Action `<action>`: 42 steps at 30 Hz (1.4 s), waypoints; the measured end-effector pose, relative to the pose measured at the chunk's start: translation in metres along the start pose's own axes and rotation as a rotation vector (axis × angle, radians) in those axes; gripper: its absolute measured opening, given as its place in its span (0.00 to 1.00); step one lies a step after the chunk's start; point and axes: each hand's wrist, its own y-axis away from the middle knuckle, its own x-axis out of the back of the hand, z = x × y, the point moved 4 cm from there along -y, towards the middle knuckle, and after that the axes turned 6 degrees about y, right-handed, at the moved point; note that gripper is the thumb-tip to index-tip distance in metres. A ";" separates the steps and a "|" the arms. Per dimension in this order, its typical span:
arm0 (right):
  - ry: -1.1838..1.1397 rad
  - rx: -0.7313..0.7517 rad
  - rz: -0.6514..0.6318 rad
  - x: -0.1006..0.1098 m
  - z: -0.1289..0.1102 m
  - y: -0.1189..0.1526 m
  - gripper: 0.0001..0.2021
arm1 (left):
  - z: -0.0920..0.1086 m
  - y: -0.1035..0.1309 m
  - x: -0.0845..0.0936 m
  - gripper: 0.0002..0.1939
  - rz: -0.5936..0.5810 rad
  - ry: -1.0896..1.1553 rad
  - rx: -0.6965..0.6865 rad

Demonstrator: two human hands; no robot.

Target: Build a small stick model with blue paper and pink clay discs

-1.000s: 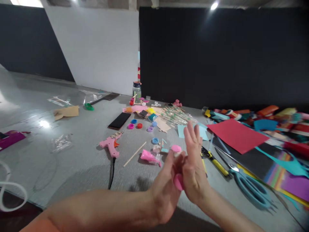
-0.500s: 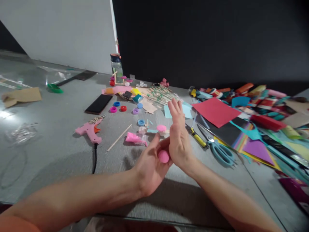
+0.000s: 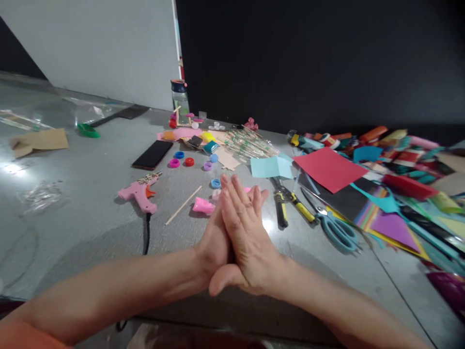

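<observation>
My right hand [image 3: 247, 237] lies flat across my left hand [image 3: 214, 242], palm toward palm, with its fingers stretched out and its thumb pointing toward me. Most of my left hand is covered; some straight fingertips show beyond the right one. Whatever lies between the palms is hidden, and the pink ball is out of sight. Just left of the hands is a bright pink wrapped lump [image 3: 203, 206]. A blue ring-shaped cap [image 3: 215, 183] sits beyond them, and a thin wooden stick [image 3: 183, 205] is farther left.
A pink glue gun [image 3: 140, 194] and black phone [image 3: 152, 154] are at left. Yellow-black pliers [image 3: 281, 208], blue-handled scissors [image 3: 339, 230] and red paper [image 3: 329, 168] lie right. Behind are a bottle [image 3: 179, 99], colored caps and a bundle of sticks [image 3: 250, 142].
My right hand has tilted over and closed against my left, covering the pink ball seen before between the palms. The view has shifted slightly, and more of the pliers shows.
</observation>
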 end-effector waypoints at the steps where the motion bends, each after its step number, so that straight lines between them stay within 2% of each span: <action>1: -0.031 0.014 0.011 0.000 0.001 0.000 0.61 | -0.003 -0.004 0.001 0.43 -0.039 -0.046 0.243; 2: -0.092 0.032 0.012 0.001 0.001 0.001 0.60 | -0.004 -0.007 0.003 0.39 -0.091 -0.090 0.511; 3: -0.179 0.033 0.009 0.004 0.003 0.000 0.57 | 0.002 -0.012 0.006 0.38 -0.105 -0.110 0.625; 5: -0.363 -0.067 0.063 0.016 0.011 -0.001 0.47 | 0.014 -0.022 0.008 0.37 -0.129 -0.122 0.808; 7: -0.469 -0.178 0.195 0.034 0.021 -0.001 0.38 | 0.024 -0.030 0.004 0.35 -0.100 -0.086 0.845; 9: -0.427 -0.218 0.262 0.052 0.027 -0.003 0.29 | 0.029 -0.034 -0.003 0.32 -0.058 -0.053 0.836; 12: -0.283 -0.124 0.090 0.063 0.023 -0.006 0.17 | 0.031 -0.034 -0.011 0.32 -0.047 -0.051 0.864; 14: -0.201 -0.064 0.018 0.064 0.016 -0.007 0.13 | 0.033 -0.034 -0.013 0.34 -0.066 -0.056 0.880; 17: -0.176 -0.051 0.021 0.063 0.008 -0.008 0.11 | 0.037 -0.036 -0.011 0.35 -0.086 -0.074 0.827; 22: -0.339 -0.238 0.011 0.060 0.015 -0.006 0.05 | 0.037 -0.041 -0.007 0.33 -0.153 -0.146 0.744; 25: -0.416 -0.341 0.088 0.068 0.028 -0.004 0.03 | 0.035 -0.046 -0.005 0.30 -0.327 -0.309 0.643; 28: -0.462 -0.436 0.157 0.076 0.044 -0.002 0.04 | 0.037 -0.051 -0.005 0.21 -0.542 -0.505 0.460; 34: -0.607 -0.482 0.146 0.078 0.054 -0.002 0.10 | 0.045 -0.054 -0.012 0.05 -0.706 -0.630 0.161; 37: -0.685 -0.478 0.127 0.076 0.054 -0.003 0.10 | 0.051 -0.055 -0.016 0.03 -0.733 -0.699 0.128; 42: -0.749 -0.472 0.123 0.079 0.056 -0.003 0.08 | 0.057 -0.058 -0.018 0.03 -0.775 -0.764 0.191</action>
